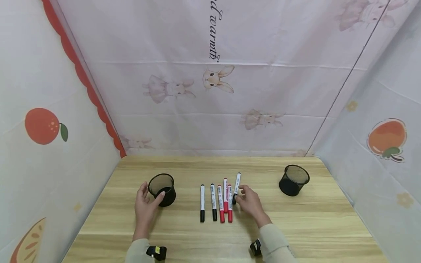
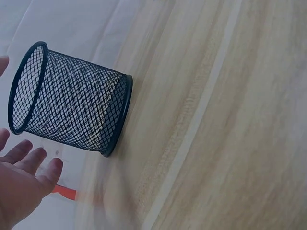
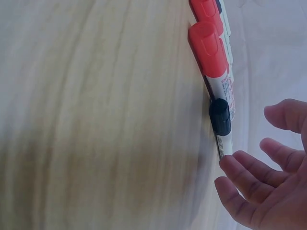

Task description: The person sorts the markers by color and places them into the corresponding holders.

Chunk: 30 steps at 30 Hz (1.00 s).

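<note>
My left hand (image 1: 145, 212) is beside a black mesh pen cup (image 1: 167, 197), thumb and fingers spread around its near left side. In the left wrist view, a gap shows between the fingers (image 2: 29, 160) and the upright mesh cup (image 2: 79, 100). Over on the right, my right hand (image 1: 251, 204) is at a black-capped whiteboard marker (image 1: 237, 184), the rightmost of a group. Its fingers are loosely bent and spread; one fingertip (image 3: 227, 163) meets or overlaps the marker's white barrel, and I cannot tell whether it touches. Close by lie red-capped markers (image 3: 211, 52).
Two more black-capped markers, a left one (image 1: 202, 201) and an inner one (image 1: 213, 201), lie beside the red-capped markers (image 1: 222, 208) mid-table. A second black mesh cup (image 1: 292, 184) stands at the right. Printed cloth walls (image 1: 213, 120) border the wooden table (image 1: 184, 237).
</note>
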Motion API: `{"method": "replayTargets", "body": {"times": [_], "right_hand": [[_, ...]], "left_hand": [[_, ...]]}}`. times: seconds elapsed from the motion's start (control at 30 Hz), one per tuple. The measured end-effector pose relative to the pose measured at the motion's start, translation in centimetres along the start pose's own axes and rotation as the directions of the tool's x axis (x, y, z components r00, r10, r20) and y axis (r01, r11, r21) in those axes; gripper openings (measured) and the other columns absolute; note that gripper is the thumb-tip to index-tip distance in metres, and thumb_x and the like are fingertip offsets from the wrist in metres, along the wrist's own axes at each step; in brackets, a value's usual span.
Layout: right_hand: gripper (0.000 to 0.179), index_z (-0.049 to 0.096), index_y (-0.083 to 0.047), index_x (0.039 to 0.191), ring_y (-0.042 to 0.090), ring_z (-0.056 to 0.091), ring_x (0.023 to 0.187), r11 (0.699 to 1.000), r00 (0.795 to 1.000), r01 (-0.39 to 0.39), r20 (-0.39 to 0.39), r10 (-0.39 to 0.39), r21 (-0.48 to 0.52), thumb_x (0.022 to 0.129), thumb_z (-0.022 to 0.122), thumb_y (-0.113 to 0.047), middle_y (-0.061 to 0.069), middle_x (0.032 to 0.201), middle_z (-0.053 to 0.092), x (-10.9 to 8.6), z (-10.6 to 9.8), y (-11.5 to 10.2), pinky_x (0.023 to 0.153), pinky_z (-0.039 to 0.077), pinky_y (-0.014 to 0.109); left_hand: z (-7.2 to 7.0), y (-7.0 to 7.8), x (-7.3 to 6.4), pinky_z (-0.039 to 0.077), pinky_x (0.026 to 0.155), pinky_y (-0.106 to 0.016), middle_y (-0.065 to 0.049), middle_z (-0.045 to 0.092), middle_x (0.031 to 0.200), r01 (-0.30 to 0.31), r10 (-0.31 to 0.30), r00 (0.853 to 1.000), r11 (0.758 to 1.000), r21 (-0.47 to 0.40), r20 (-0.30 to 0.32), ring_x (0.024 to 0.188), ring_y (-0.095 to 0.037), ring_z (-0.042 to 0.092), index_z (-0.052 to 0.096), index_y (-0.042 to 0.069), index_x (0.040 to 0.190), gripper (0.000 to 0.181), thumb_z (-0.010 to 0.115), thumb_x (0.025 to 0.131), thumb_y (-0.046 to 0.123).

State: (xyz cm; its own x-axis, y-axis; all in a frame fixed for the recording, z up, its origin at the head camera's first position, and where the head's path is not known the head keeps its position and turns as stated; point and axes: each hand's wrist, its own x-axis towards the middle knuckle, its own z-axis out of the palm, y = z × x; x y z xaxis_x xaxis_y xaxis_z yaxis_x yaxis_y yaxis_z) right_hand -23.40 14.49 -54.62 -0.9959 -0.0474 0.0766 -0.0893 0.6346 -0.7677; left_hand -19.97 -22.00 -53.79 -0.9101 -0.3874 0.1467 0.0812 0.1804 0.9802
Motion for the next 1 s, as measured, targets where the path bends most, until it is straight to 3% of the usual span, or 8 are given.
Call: {"method": "replayTargets", "body": {"times": [0.17, 0.37, 0.83, 1.0], "right_hand": [[0.038, 0.055, 0.000, 0.119, 0.028, 0.061, 0.087, 1.000, 1.000, -0.004, 0.026, 0.004, 0.012, 0.085, 0.067, -0.009, 0.017, 0.101, 0.060, 0.3, 0.1, -0.3, 0.069, 0.051, 0.039], [0.036, 0.057, 0.002, 0.117, 0.016, 0.054, 0.066, 0.999, 0.998, -0.024, 0.057, 0.023, 0.022, 0.084, 0.065, -0.008, 0.007, 0.083, 0.057, 0.7, 0.5, -0.9, 0.052, 0.047, 0.029], [0.036, 0.057, 0.006, 0.114, 0.014, 0.051, 0.053, 0.995, 0.990, -0.082, 0.110, 0.088, -0.052, 0.081, 0.067, -0.005, 0.003, 0.066, 0.053, 1.1, 1.9, -2.1, 0.045, 0.045, 0.027], [0.036, 0.058, 0.007, 0.112, 0.013, 0.050, 0.051, 0.991, 0.991, -0.078, 0.097, 0.088, -0.105, 0.079, 0.069, -0.005, 0.003, 0.064, 0.052, 1.4, 2.3, -2.4, 0.043, 0.043, 0.026]], "left_hand": [[0.0, -0.1, 0.3, 0.025, 0.105, -0.046, -0.007, 0.026, 0.149, 0.031, -0.030, 0.999, 0.999, -0.025, 0.033, 0.134, -0.024, 0.025, 0.024, 0.008, 0.146, 0.088, 0.077, 0.078, 0.026], [0.0, 0.2, 0.1, 0.022, 0.106, -0.046, -0.008, 0.022, 0.150, 0.056, -0.055, 0.997, 0.998, -0.020, 0.056, 0.135, -0.024, 0.023, 0.020, 0.008, 0.147, 0.090, 0.076, 0.079, 0.023], [0.1, -0.3, -0.2, 0.020, 0.107, -0.044, -0.011, 0.023, 0.149, 0.072, -0.070, 0.995, 0.997, -0.028, 0.064, 0.136, -0.024, 0.021, 0.019, 0.012, 0.148, 0.089, 0.074, 0.081, 0.027], [0.2, -0.5, -0.2, 0.021, 0.107, -0.045, -0.012, 0.027, 0.147, 0.066, -0.064, 0.996, 0.997, -0.032, 0.054, 0.135, -0.026, 0.023, 0.019, 0.011, 0.148, 0.089, 0.074, 0.081, 0.029]]}}
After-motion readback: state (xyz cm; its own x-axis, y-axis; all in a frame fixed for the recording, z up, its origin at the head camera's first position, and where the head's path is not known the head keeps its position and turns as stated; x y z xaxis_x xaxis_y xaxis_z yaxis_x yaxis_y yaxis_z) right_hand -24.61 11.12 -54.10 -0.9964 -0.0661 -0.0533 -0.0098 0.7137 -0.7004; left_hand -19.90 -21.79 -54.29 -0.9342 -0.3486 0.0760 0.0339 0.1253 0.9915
